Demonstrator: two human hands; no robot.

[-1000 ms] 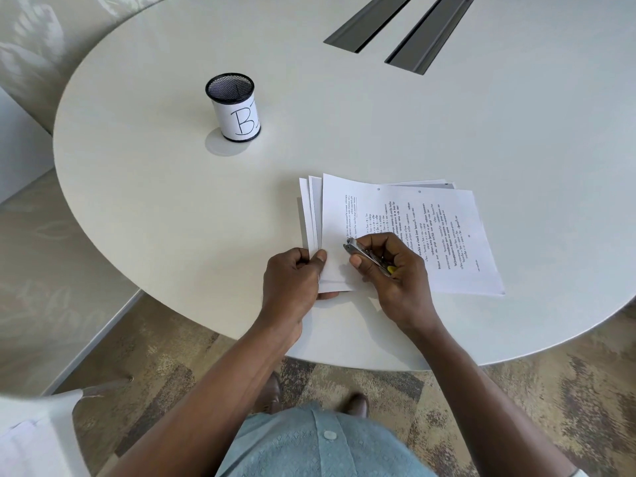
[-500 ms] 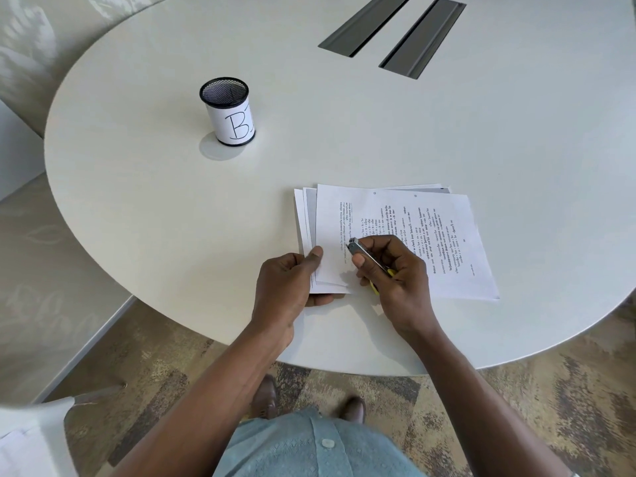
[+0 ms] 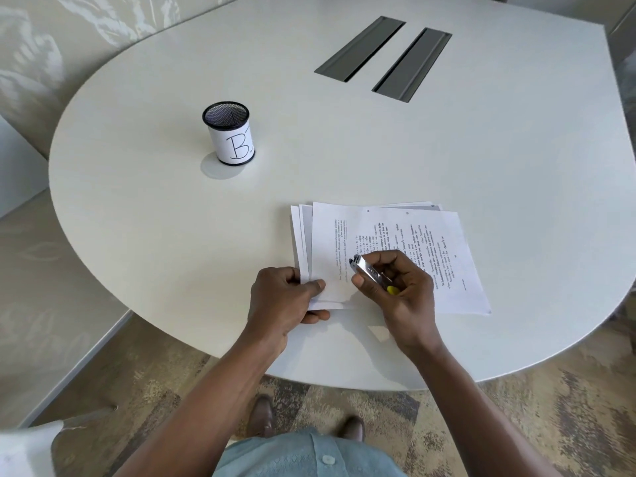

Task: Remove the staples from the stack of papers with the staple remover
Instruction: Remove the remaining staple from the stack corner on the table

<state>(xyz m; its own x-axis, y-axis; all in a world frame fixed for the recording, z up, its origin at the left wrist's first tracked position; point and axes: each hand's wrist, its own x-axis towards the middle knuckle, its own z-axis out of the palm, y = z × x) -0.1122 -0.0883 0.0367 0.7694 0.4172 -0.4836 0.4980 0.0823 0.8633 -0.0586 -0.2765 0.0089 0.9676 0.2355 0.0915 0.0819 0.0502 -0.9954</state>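
A stack of printed white papers (image 3: 395, 232) lies near the front edge of the white table (image 3: 344, 160), its sheets fanned slightly at the left. My left hand (image 3: 285, 297) pinches the stack's near-left corner, thumb on top and fingers underneath. My right hand (image 3: 402, 287) holds a silver staple remover (image 3: 366, 270) with a yellow end, its dark jaws pointing up-left just above the top sheet. No staple is visible at this size.
A black mesh pen cup (image 3: 230, 132) with a white label marked "B" stands at the back left. Two grey cable slots (image 3: 382, 56) are set into the table farther back. Patterned carpet and my shoes show below the table edge.
Both hands have stayed on the stack's near-left corner; the staple remover shifted only slightly over the top sheet. The camera view has tilted a little.
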